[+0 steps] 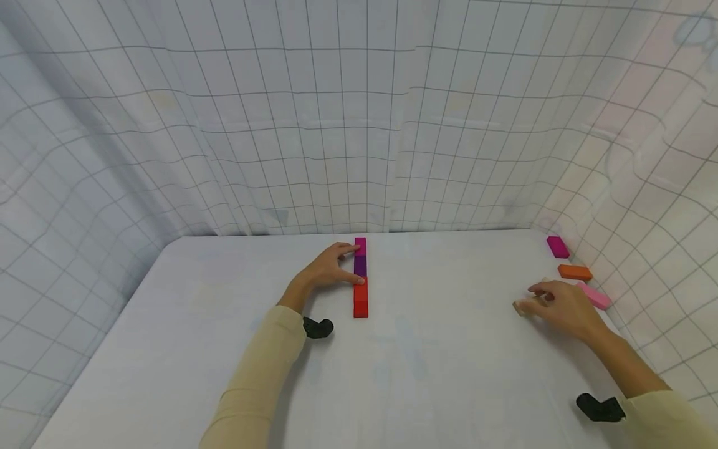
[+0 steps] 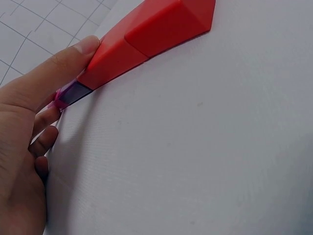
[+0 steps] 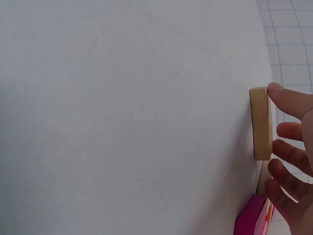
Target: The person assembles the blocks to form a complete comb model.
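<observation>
Two red blocks (image 1: pixel 361 299) (image 2: pixel 168 27), a purple block (image 1: pixel 360 266) and a magenta block (image 1: pixel 360 246) form a straight row on the table. My left hand (image 1: pixel 331 265) (image 2: pixel 24 147) rests along the row's left side, fingers spread, thumb touching a red block and a fingertip at the magenta one. At the table's right part, my right hand (image 1: pixel 563 305) (image 3: pixel 298 156) holds a light wooden block (image 1: pixel 517 307) (image 3: pixel 261 125) between thumb and fingers. Behind it, partly hidden by fingers, another wooden piece (image 3: pixel 264 174) shows in the right wrist view.
Along the right edge lie a magenta block (image 1: pixel 558 247), an orange block (image 1: pixel 574 272) and a pink block (image 1: pixel 594 295). The white table (image 1: pixel 437 374) is bordered by a checked curtain (image 1: pixel 359 143) at the back and sides.
</observation>
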`<action>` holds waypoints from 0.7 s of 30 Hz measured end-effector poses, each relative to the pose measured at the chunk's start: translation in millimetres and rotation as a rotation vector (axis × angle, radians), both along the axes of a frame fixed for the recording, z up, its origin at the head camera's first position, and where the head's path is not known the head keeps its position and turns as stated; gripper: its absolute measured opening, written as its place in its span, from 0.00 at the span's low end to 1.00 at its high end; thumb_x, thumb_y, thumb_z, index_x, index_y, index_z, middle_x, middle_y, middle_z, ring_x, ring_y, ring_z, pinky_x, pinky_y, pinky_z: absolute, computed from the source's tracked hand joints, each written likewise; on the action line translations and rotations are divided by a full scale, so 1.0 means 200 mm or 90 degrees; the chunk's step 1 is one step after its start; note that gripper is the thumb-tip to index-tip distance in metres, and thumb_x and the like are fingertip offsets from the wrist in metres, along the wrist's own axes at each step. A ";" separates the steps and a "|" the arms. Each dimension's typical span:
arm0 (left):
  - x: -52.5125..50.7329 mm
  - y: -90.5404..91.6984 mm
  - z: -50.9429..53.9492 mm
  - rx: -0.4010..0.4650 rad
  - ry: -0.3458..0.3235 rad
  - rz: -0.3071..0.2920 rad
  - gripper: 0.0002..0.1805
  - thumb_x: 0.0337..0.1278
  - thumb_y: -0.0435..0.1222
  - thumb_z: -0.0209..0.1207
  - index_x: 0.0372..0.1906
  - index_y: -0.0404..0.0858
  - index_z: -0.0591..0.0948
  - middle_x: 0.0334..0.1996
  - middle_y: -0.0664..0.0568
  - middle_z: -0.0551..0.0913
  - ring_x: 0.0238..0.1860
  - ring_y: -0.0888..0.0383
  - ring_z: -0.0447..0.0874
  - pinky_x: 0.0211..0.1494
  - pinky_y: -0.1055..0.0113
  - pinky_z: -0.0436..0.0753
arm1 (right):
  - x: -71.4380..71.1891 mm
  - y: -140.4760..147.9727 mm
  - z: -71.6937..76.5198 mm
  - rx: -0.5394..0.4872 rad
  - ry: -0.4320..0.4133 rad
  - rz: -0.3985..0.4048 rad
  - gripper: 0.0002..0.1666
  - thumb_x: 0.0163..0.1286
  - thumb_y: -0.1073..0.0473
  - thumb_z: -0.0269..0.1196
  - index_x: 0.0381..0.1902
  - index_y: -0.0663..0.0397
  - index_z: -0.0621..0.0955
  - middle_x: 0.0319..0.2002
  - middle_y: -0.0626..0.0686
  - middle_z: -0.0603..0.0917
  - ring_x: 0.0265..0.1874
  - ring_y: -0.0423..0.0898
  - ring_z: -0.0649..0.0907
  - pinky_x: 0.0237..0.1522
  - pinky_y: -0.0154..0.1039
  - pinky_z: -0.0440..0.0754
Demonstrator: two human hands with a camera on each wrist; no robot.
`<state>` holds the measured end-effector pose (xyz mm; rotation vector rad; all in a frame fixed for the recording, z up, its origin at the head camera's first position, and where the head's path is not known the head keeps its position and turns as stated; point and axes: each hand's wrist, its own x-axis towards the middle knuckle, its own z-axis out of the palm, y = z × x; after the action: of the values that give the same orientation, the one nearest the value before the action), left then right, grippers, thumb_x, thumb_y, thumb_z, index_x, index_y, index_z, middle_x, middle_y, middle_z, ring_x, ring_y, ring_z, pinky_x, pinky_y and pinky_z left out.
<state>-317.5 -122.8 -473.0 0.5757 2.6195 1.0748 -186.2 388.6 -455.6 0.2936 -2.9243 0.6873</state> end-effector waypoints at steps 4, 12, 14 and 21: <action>0.00 0.00 0.00 0.000 0.002 0.002 0.52 0.49 0.52 0.76 0.80 0.47 0.67 0.77 0.43 0.61 0.75 0.44 0.59 0.75 0.41 0.61 | 0.00 0.01 -0.02 0.000 -0.002 0.007 0.28 0.63 0.44 0.76 0.46 0.64 0.88 0.43 0.59 0.87 0.42 0.59 0.84 0.42 0.53 0.85; 0.00 0.00 0.00 0.001 -0.001 0.006 0.52 0.48 0.53 0.76 0.80 0.47 0.67 0.78 0.43 0.61 0.76 0.43 0.58 0.75 0.40 0.61 | 0.00 0.01 -0.01 -0.050 -0.062 0.061 0.36 0.64 0.52 0.76 0.63 0.67 0.80 0.57 0.69 0.81 0.52 0.66 0.83 0.52 0.60 0.83; 0.00 0.00 0.00 0.004 -0.001 0.006 0.52 0.48 0.53 0.76 0.80 0.47 0.67 0.78 0.43 0.61 0.76 0.44 0.59 0.75 0.40 0.61 | 0.01 0.01 -0.01 -0.030 -0.078 0.055 0.42 0.62 0.49 0.77 0.65 0.70 0.77 0.56 0.69 0.80 0.51 0.66 0.83 0.51 0.60 0.84; 0.01 0.00 0.01 0.007 0.006 0.001 0.52 0.49 0.53 0.76 0.79 0.46 0.67 0.77 0.43 0.62 0.75 0.43 0.59 0.75 0.41 0.61 | 0.00 0.01 -0.01 0.001 -0.110 0.050 0.44 0.56 0.49 0.80 0.61 0.74 0.78 0.51 0.65 0.82 0.47 0.59 0.80 0.50 0.57 0.83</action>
<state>-315.5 -123.2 -471.8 0.5825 2.6243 1.0911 -187.1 391.2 -457.3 0.3678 -3.0900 0.7581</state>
